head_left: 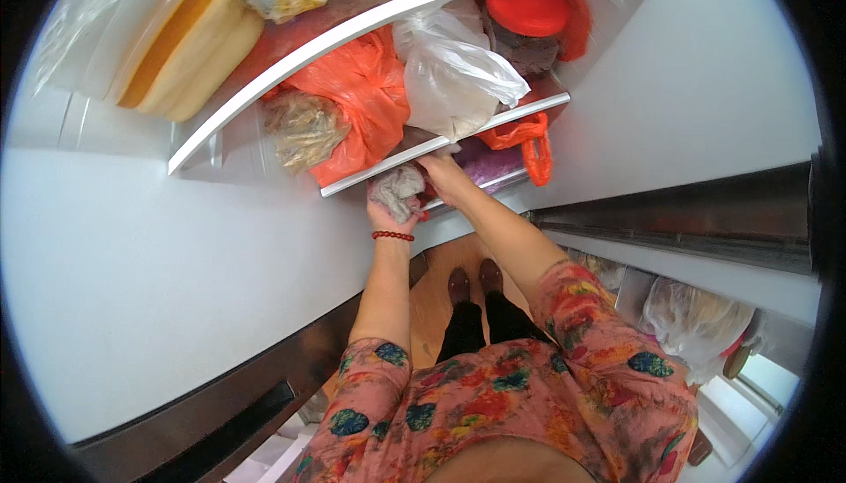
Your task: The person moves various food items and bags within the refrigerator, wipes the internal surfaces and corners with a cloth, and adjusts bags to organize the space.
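My left hand [386, 212], with a red bead bracelet [393, 236] at the wrist, holds a crumpled grey cloth [398, 191] just below the front edge of a refrigerator shelf [377, 175]. Beside it, my right hand [444, 175] reaches in at that edge. Its fingers are partly hidden, and a small pale patch shows by them; whether it grips anything is unclear. Directly above my hands, a red plastic bag [370, 93] and a white plastic bag [449, 73] rest on the shelf. A purple bag [486, 162] lies lower, right of my right hand.
A curved upper shelf edge [410, 10] crosses above, with a wrapped tan-and-orange container [192, 40] at left. A red lid [529, 8] sits at back right. Red bag handles [538, 152] hang over the lower edge. The open door [674, 218] stands at right with bagged items [694, 314].
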Motion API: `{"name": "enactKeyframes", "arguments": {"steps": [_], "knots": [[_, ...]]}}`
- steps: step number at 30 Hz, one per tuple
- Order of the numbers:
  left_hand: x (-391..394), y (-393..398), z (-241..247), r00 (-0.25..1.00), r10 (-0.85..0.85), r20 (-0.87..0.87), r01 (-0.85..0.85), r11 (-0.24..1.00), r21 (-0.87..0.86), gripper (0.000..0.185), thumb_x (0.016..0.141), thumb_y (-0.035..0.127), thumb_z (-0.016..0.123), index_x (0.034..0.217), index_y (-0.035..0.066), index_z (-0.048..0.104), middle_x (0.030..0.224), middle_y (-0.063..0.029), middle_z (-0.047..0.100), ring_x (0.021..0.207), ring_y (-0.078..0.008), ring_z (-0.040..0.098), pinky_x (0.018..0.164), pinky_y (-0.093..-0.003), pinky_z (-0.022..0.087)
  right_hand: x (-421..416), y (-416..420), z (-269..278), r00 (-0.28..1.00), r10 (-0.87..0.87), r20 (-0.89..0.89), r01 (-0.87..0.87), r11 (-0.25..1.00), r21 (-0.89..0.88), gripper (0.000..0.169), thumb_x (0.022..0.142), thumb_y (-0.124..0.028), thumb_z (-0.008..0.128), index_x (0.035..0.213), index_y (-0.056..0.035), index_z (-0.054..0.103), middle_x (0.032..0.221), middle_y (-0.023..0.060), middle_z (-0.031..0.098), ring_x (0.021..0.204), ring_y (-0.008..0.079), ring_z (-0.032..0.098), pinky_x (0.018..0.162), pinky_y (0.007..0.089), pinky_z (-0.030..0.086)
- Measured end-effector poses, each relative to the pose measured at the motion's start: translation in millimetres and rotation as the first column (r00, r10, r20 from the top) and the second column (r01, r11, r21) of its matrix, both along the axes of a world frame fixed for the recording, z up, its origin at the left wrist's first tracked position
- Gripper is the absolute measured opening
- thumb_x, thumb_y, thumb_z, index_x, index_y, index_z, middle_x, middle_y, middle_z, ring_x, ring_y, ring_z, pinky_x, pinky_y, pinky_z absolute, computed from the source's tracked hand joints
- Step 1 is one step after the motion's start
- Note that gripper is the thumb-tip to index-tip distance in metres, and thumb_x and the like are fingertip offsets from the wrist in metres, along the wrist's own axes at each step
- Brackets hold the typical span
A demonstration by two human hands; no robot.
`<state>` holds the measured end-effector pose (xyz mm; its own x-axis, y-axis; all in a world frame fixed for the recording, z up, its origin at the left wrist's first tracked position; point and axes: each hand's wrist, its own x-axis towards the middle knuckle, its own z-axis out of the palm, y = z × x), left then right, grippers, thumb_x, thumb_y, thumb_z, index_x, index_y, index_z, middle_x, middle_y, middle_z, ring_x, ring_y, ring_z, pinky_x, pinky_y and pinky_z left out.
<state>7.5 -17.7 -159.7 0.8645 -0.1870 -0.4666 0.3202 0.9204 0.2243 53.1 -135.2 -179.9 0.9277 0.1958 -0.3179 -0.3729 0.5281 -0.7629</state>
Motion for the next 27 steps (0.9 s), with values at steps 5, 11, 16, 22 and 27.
{"name": "enactKeyframes", "arguments": {"steps": [5,11,16,22,27], "knots": [[-9.6,-23.1,29.2,0.952,0.055,-0.300,0.020,0.970,0.241,0.046,0.089,0.048,0.030,0.104,0.013,0.056,0.093,-0.0039,0.061,0.068,-0.0170,0.057,0.040,-0.0266,0.040,29.4,3.5,-25.9,0.994,0.072,-0.080,-0.069,0.997,0.038,0.043,0.086,-0.023,0.055,0.122,-0.0037,0.043,0.121,0.0079,0.046,0.103,0.0183,0.046,0.088,0.0313,0.040],[-62.7,-3.6,1.0,0.888,-0.050,-0.457,0.156,0.968,0.199,0.047,0.085,0.054,0.039,0.104,0.015,0.057,0.099,-0.0044,0.059,0.076,-0.0195,0.052,0.056,-0.0289,0.040,-11.4,-18.7,-20.9,0.962,-0.108,0.250,0.230,0.816,-0.531,0.053,0.071,-0.015,0.066,0.116,0.0026,0.046,0.111,0.0187,0.054,0.100,0.0236,0.054,0.084,0.0317,0.042],[-80.3,-12.4,5.0,0.933,-0.059,-0.354,0.156,0.955,0.252,0.040,0.085,0.043,0.046,0.109,0.012,0.053,0.103,-0.0063,0.058,0.089,-0.0236,0.054,0.057,-0.0328,0.042,-98.1,-52.8,-47.4,0.989,-0.140,-0.051,0.091,0.840,-0.535,0.038,0.076,-0.015,0.063,0.109,-0.0006,0.052,0.102,0.0132,0.058,0.084,0.0219,0.058,0.070,0.0313,0.047],[-68.1,-24.2,4.1,1.000,0.025,-0.011,-0.009,0.683,0.730,0.034,0.081,0.008,0.057,0.114,0.003,0.047,0.106,-0.0122,0.056,0.090,-0.0262,0.058,0.071,-0.0365,0.049,-146.1,-86.5,-27.9,0.917,-0.090,-0.390,-0.037,0.952,-0.305,0.035,0.082,-0.020,0.057,0.113,-0.0064,0.051,0.096,0.0045,0.057,0.075,0.0156,0.055,0.063,0.0276,0.046],[-52.3,-16.8,-106.8,0.986,-0.161,0.040,-0.093,-0.332,0.939,0.054,0.073,0.004,0.063,0.122,0.001,0.043,0.114,-0.0188,0.049,0.101,-0.0303,0.049,0.085,-0.0353,0.039,-169.6,-93.8,-8.6,0.912,-0.059,-0.407,-0.086,0.940,-0.330,0.032,0.084,-0.019,0.055,0.113,-0.0066,0.050,0.093,0.0024,0.056,0.074,0.0122,0.055,0.061,0.0237,0.046]]}}
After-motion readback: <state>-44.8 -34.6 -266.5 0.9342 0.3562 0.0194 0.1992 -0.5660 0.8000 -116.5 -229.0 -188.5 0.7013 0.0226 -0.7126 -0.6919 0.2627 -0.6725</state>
